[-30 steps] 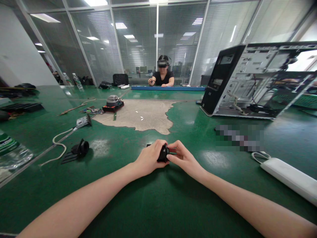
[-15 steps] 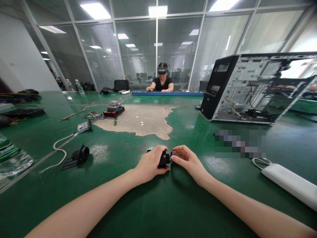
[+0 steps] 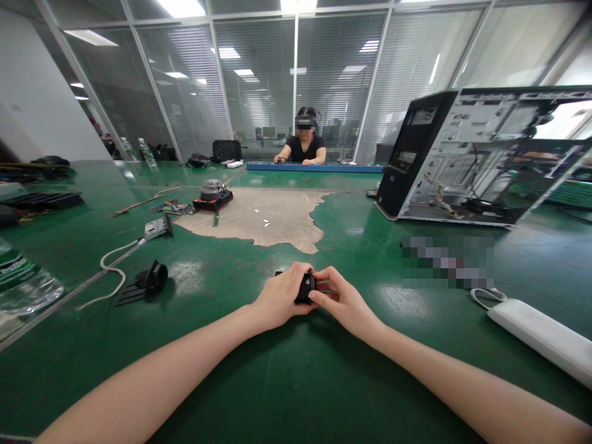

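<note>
Close above the green table (image 3: 296, 382), a small black part (image 3: 305, 288) with a boxy outline sits between my hands; its exact kind is hard to make out. My left hand (image 3: 282, 296) is wrapped over it from the left, covering most of it. From the right, the thumb and fingers of my right hand (image 3: 335, 293) pinch at its open end, and whatever lies between those fingertips is hidden. Further left on the table lies a black plastic duct-like piece (image 3: 150, 280) with flat slats.
An opened computer case (image 3: 416, 166) stands at the right, with a white power strip (image 3: 536, 333) nearer me. A clear bottle (image 3: 28, 283) lies at the left. A CPU cooler (image 3: 213, 192) and cables are further back. Another person (image 3: 303, 145) sits across the table.
My right hand has moved left against the black part. The small piece that stuck out between the hands is no longer visible. The view has tilted slightly down.
</note>
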Action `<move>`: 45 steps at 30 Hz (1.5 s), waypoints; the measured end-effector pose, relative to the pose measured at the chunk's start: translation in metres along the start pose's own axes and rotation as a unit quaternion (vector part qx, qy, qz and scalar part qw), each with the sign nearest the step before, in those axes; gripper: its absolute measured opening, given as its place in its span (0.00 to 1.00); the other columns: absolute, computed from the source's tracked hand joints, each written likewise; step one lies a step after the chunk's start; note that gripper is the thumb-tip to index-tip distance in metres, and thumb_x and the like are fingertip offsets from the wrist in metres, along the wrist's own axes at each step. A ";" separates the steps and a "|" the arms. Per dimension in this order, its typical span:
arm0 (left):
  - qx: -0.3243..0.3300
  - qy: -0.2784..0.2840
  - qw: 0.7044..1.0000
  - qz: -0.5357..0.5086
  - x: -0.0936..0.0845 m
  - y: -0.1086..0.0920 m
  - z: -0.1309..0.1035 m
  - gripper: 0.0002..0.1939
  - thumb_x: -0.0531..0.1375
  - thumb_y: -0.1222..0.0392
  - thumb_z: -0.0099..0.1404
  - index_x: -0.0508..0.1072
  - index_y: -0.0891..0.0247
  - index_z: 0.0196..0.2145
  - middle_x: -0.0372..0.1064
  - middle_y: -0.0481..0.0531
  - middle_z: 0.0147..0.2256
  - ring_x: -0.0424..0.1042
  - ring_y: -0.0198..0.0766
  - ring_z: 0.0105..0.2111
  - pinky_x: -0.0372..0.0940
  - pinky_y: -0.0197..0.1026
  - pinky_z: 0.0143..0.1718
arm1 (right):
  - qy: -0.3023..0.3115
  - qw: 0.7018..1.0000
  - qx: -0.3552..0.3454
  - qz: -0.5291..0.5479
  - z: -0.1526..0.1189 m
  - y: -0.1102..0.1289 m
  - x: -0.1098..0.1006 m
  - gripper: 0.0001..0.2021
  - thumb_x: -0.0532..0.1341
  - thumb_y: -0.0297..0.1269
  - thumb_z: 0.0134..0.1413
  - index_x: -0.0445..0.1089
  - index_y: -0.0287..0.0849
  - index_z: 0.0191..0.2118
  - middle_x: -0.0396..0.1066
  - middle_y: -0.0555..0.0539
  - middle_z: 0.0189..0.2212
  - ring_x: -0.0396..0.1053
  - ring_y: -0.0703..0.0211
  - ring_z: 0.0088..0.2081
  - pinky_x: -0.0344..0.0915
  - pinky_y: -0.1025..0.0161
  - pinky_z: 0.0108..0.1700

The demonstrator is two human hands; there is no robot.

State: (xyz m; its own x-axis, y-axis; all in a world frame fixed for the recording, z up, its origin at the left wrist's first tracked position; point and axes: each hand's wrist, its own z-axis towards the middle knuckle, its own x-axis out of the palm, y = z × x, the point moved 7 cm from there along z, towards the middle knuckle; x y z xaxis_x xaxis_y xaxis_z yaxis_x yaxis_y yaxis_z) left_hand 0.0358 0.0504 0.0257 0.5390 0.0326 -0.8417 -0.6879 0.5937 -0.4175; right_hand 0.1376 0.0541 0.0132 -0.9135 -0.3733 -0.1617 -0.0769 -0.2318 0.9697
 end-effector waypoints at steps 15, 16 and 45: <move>0.020 -0.007 1.000 -0.003 -0.002 -0.002 -0.001 0.28 0.60 0.57 0.52 0.51 0.58 0.47 0.60 0.52 0.45 0.65 0.43 0.42 0.62 0.44 0.39 | 0.033 0.999 -0.009 -0.027 -0.001 -0.001 0.005 0.10 0.55 0.38 0.52 0.56 0.44 0.40 0.61 0.50 0.34 0.64 0.63 0.34 0.66 0.63 0.36; 0.020 -0.006 1.000 -0.003 -0.002 -0.002 -0.001 0.28 0.60 0.57 0.52 0.51 0.57 0.47 0.59 0.52 0.45 0.65 0.43 0.42 0.62 0.44 0.39 | 0.036 0.999 -0.013 -0.026 -0.002 0.000 0.005 0.10 0.55 0.38 0.52 0.56 0.44 0.39 0.61 0.50 0.33 0.64 0.63 0.35 0.66 0.63 0.36; 0.015 -0.007 1.000 0.002 -0.003 -0.003 -0.001 0.28 0.61 0.55 0.52 0.52 0.58 0.47 0.60 0.52 0.45 0.66 0.44 0.41 0.62 0.45 0.39 | 0.006 1.000 0.002 -0.015 -0.001 0.002 0.001 0.10 0.56 0.39 0.50 0.57 0.44 0.38 0.62 0.49 0.36 0.65 0.63 0.36 0.67 0.62 0.36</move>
State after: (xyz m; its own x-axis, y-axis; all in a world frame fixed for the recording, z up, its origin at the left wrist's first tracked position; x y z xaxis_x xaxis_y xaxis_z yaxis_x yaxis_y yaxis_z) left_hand 0.0355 0.0475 0.0291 0.5430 0.0461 -0.8385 -0.6756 0.6171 -0.4036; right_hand 0.1370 0.0523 0.0143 -0.9059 -0.3771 -0.1929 -0.1055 -0.2402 0.9650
